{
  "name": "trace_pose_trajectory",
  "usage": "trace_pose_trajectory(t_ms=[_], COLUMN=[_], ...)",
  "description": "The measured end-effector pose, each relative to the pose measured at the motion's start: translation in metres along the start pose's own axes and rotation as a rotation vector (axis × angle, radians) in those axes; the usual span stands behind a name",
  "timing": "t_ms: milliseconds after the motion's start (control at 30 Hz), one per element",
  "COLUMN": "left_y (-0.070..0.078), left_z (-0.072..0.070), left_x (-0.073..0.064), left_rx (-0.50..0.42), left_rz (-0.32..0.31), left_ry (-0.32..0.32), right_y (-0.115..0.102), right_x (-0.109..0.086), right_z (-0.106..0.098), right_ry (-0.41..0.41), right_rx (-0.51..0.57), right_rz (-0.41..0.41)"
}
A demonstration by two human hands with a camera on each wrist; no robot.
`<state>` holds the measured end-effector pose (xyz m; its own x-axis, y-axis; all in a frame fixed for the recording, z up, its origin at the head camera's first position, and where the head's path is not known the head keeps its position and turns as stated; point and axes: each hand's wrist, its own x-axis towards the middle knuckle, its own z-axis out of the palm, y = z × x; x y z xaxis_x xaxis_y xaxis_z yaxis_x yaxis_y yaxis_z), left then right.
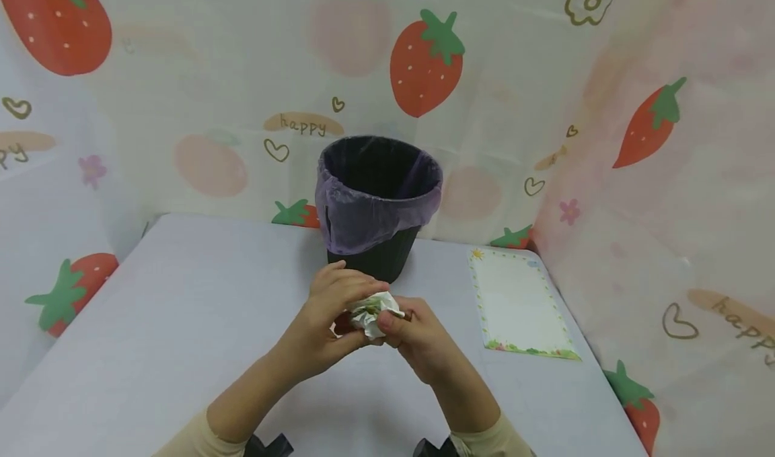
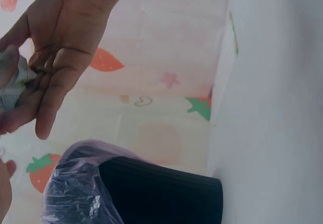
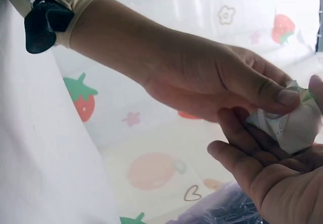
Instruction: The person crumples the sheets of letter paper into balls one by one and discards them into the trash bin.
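Observation:
A crumpled ball of white paper [image 1: 373, 312] with traces of green sits between my two hands, above the table. My left hand [image 1: 327, 319] curves over it from the left, fingers across its top and thumb along its lower near side. From the right, my right hand [image 1: 424, 336] pinches it, the thumb pressed on the near face. In the right wrist view the crumpled paper [image 3: 295, 125] shows a dotted line near one edge. The left wrist view cuts the paper [image 2: 17, 88] off at its left border.
Behind the hands stands a black bin [image 1: 378, 263] lined with a purple plastic bag [image 1: 363, 221]. To the right, a flat white sheet with a flowery border [image 1: 523, 302] lies on the white table [image 1: 181, 349]. Strawberry-printed curtains [image 1: 230, 53] enclose the table at the back and sides.

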<state>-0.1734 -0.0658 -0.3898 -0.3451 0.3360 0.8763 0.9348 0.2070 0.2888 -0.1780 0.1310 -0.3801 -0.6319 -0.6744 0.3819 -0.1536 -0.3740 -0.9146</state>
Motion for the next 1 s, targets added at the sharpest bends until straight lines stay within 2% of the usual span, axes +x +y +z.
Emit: trace_pose_trajectory(t_ms=[133,233,333,433,633,833,1000], left_y=[0.003,0.005,0.004,0.002,-0.004,-0.006,-0.006], left_z=[0.005,0.006,0.006,0.005,0.000,-0.003,-0.006], left_x=[0.002,0.001,0.000,-0.002,-0.005,-0.006,-0.005], left_rx=[0.072,0.102,0.080,0.015,-0.188,-0.259,-0.223], left_rz=[0.104,0.125,0.096,0.044,-0.075,-0.105,-0.132], left_ry=[0.087,0.121,0.148,0.164,0.160,0.151,0.115], right_y=[-0.002,-0.003,-0.002,-0.001,0.004,0.007,0.006], right_x=[0.000,0.001,0.001,0.002,0.004,0.003,0.004], right_z=[-0.002,0.001,0.002,0.002,0.000,0.003,0.007], right_ry=[0.032,0.082,0.066,-0.001,-0.082,-0.044,0.025], right_rx=[-0.030,-0.050,-0.031,-0.013,0.045,0.121,0.096], right_rz=[0.007,0.047,0.073,0.070,0.021,0.042,0.020])
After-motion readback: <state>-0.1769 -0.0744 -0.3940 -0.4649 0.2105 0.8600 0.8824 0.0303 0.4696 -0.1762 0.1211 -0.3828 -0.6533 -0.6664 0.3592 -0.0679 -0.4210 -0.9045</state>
